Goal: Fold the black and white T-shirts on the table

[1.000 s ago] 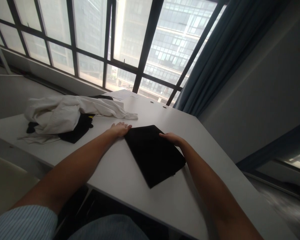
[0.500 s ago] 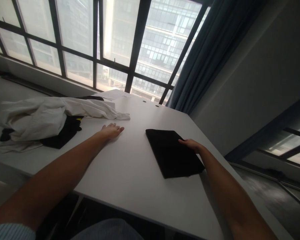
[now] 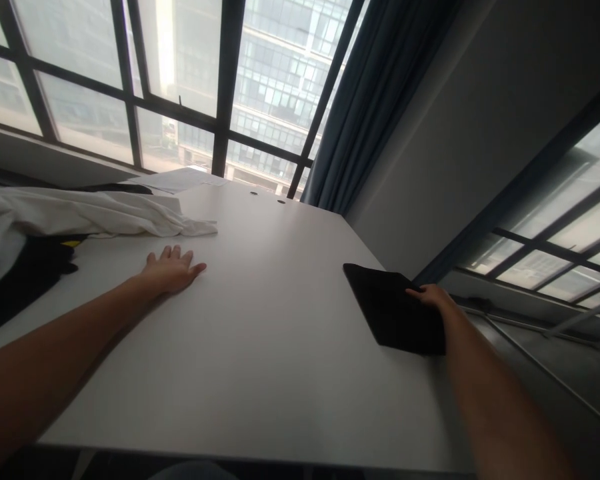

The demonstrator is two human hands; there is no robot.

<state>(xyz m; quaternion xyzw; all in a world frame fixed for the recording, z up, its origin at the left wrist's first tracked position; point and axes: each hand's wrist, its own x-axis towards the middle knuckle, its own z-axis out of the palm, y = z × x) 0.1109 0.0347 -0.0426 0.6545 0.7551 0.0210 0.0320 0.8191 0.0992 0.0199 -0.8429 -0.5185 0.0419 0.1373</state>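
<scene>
Near the right edge of the white table (image 3: 270, 320) lies a flat, folded black garment (image 3: 397, 310); its exact kind cannot be made out. My right hand (image 3: 433, 298) grips its right edge, thumb on top and the other fingers hidden beneath. On the left side, my left hand (image 3: 173, 270) rests palm down with its fingers spread, holding nothing. Just beyond and to the left of that hand is a loose white garment (image 3: 105, 212), partly over a black cloth (image 3: 30, 273).
Papers (image 3: 180, 179) lie at the table's far end, below the large windows (image 3: 180, 60). A blue curtain (image 3: 360, 120) hangs at the far right corner. Beyond the right edge stands a metal rail (image 3: 545, 367).
My right hand has moved the folded black garment rightward to the table's edge. The view has turned right, so the white garment and my left hand appear farther left.
</scene>
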